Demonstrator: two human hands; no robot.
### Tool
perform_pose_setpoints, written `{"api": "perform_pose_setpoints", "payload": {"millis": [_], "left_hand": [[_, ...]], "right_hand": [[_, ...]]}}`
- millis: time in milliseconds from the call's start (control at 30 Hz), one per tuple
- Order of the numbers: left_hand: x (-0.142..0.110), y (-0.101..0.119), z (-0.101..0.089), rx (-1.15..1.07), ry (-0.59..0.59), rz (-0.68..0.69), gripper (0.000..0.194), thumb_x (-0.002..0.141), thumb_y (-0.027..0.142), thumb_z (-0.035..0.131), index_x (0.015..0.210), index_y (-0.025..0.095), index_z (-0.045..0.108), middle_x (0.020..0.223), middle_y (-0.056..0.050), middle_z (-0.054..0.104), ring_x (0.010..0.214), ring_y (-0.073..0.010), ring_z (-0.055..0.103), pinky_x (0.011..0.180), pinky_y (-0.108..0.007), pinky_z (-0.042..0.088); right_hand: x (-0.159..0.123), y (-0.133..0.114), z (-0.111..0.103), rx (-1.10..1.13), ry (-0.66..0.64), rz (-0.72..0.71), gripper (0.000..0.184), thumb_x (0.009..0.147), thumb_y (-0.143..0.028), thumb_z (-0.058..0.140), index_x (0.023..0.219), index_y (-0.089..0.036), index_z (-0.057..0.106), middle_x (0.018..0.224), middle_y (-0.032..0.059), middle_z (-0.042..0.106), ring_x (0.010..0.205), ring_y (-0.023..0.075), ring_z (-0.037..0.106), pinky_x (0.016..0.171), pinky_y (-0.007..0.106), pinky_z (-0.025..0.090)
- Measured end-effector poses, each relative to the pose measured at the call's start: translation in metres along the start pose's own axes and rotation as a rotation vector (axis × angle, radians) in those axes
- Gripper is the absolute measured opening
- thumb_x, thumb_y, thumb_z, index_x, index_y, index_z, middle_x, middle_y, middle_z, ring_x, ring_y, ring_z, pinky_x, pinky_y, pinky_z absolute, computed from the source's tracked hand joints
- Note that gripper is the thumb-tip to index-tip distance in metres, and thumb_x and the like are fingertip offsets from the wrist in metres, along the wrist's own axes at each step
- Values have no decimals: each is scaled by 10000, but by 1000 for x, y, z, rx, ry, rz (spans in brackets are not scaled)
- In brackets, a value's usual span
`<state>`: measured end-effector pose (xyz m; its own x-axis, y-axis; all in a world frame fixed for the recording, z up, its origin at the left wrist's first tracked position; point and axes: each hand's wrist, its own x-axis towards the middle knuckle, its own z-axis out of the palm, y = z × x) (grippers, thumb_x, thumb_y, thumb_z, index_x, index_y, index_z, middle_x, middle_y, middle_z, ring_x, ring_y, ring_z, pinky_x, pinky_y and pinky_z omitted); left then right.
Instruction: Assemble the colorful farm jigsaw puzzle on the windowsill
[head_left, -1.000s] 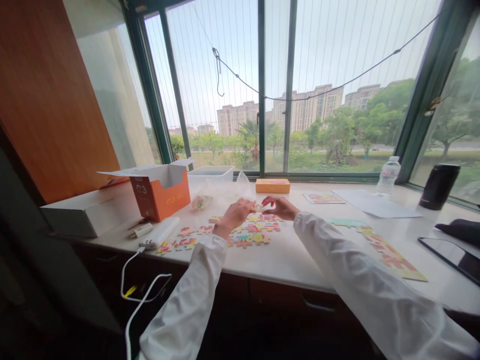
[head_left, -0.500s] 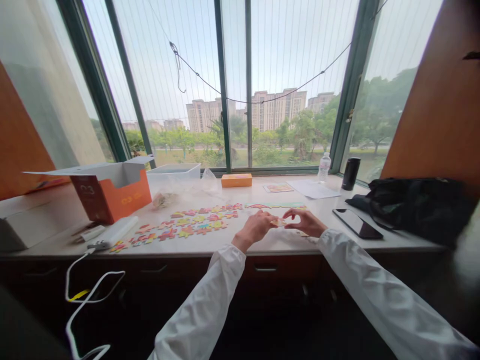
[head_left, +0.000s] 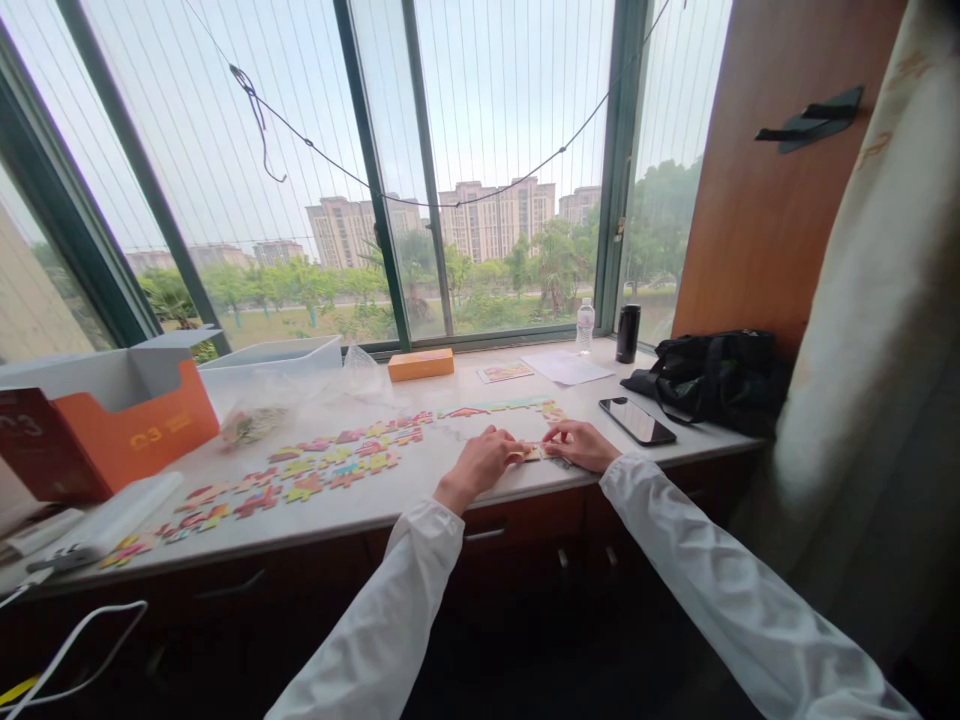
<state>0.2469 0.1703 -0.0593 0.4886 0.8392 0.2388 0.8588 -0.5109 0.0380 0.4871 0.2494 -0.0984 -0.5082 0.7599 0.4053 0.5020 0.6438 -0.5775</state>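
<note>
My left hand (head_left: pixel 486 462) is low over the worktop, fingertips pinched on a small pale jigsaw piece (head_left: pixel 533 453). Close on its right, my right hand (head_left: pixel 581 445) has its thumb and fingers closed on the edge of another piece (head_left: pixel 547 451), partly hidden under the fingers. The two pieces lie side by side at the table surface; whether they are locked together I cannot tell. Behind the hands runs a joined strip of puzzle (head_left: pixel 495 408), with more pieces at its right end. Rows of loose colourful jigsaw pieces (head_left: pixel 304 487) spread to the left.
A phone (head_left: pixel 637 420) and a black bag (head_left: pixel 709 375) lie to the right. Farther back are a bottle (head_left: pixel 585 325), a black flask (head_left: pixel 628 333), paper (head_left: pixel 568 367), a picture card (head_left: pixel 505 372) and an orange box (head_left: pixel 421 365). An open carton (head_left: pixel 142 430) stands left.
My view has turned right. Both hands have come down to the worktop with the pieces, and my right hand's fingers, arched before, are now lower and closer to the left hand.
</note>
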Motion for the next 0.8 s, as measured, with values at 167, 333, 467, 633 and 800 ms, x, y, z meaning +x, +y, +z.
{"api": "perform_pose_setpoints", "payload": {"millis": [167, 333, 467, 633, 800], "left_hand": [[-1, 2, 2, 4, 11, 8, 328, 972, 354, 520, 1265, 389, 664, 1141, -44, 672, 1049, -212, 557, 875, -298, 505], [0, 4, 5, 18, 2, 1, 316, 976, 368, 500, 1233, 376, 684, 1136, -48, 662, 1031, -213, 565, 861, -306, 508], [0, 5, 4, 21, -8, -11, 317, 987, 376, 473, 1227, 388, 680, 1148, -43, 647, 1043, -209, 571, 850, -301, 510], [0, 8, 3, 18, -3, -14, 316, 992, 375, 463, 1224, 396, 676, 1208, -33, 618, 1063, -204, 566, 864, -298, 508], [1, 10, 1, -3, -26, -15, 320, 987, 367, 472, 1230, 376, 680, 1194, -29, 644, 1044, -202, 572, 877, -300, 510]], "right_hand": [[1, 1, 1, -32, 0, -9, 257, 801, -441, 690, 909, -226, 782, 836, 31, 667, 754, 171, 571, 773, 308, 482], [1, 2, 2, -16, 7, -11, 272, 798, -445, 687, 914, -221, 788, 826, 30, 649, 743, 169, 567, 770, 308, 480], [1, 0, 2, -10, 0, -6, 257, 801, -430, 687, 914, -223, 790, 826, 31, 645, 751, 173, 564, 774, 310, 484], [1, -3, 1, -22, -7, -6, 235, 803, -409, 683, 916, -233, 792, 873, 39, 667, 754, 175, 576, 783, 313, 489], [4, -8, 2, -85, -18, 10, 198, 797, -357, 685, 920, -249, 796, 857, 32, 682, 769, 177, 614, 815, 312, 489]]}}
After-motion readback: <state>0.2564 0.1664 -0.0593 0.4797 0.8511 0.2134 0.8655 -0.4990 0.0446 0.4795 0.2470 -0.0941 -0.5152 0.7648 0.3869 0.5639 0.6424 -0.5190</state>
